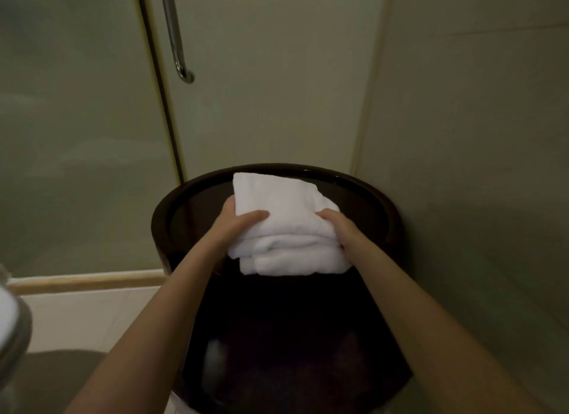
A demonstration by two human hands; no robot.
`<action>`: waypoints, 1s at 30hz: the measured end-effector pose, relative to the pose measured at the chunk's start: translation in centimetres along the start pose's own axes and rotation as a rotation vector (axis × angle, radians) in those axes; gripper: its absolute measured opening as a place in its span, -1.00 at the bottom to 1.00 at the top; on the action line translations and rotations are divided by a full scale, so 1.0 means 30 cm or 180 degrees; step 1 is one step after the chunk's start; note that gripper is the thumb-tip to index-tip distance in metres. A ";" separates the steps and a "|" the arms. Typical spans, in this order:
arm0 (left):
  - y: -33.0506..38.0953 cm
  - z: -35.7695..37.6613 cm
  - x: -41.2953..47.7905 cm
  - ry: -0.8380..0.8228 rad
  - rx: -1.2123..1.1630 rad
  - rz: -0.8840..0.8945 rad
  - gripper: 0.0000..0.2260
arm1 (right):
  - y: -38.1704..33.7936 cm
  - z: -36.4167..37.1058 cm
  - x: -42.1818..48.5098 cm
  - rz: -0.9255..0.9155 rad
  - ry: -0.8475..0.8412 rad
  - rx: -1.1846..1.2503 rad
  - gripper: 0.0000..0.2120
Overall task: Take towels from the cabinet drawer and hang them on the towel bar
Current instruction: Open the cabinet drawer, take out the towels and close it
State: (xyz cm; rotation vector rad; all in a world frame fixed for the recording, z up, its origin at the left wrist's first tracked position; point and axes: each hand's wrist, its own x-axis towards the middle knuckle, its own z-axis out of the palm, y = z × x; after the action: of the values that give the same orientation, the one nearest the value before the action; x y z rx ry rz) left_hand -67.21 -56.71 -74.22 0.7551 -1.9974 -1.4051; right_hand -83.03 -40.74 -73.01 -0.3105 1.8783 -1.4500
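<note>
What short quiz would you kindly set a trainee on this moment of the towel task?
1. True or false: the left hand and the right hand both grip the white towel.
2. The metal bar runs: A) upright; B) level; C) behind the towel.
3. Fill in: the towel is ____, not spread out.
Key: 1 true; 2 A; 3 folded.
</note>
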 end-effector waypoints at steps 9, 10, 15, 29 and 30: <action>0.007 -0.007 -0.036 0.0137 0.0354 0.0295 -0.50 | 0.017 -0.015 -0.020 -0.0183 0.0209 -0.0052 -0.41; 0.009 -0.013 -0.055 0.0146 0.0457 0.0305 -0.48 | 0.017 -0.017 -0.027 -0.0235 0.0242 -0.0147 -0.38; -0.016 -0.045 -0.179 0.0166 0.1285 0.0150 -0.34 | -0.001 -0.031 -0.135 -0.0527 0.0730 -0.0994 -0.31; -0.155 -0.055 -0.406 -0.0065 0.3307 0.0327 -0.47 | 0.472 -0.043 -0.711 -0.0747 0.0212 -0.1568 -0.81; -0.160 -0.054 -0.408 -0.0066 0.3302 0.0313 -0.46 | 0.506 -0.032 -0.734 -0.0723 0.0171 -0.1713 -0.80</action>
State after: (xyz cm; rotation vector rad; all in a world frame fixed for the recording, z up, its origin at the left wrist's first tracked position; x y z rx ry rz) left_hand -57.22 -50.19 -79.98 1.0124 -2.6938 -0.2182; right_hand -64.59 -21.97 -77.99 -0.7667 2.3186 -1.0705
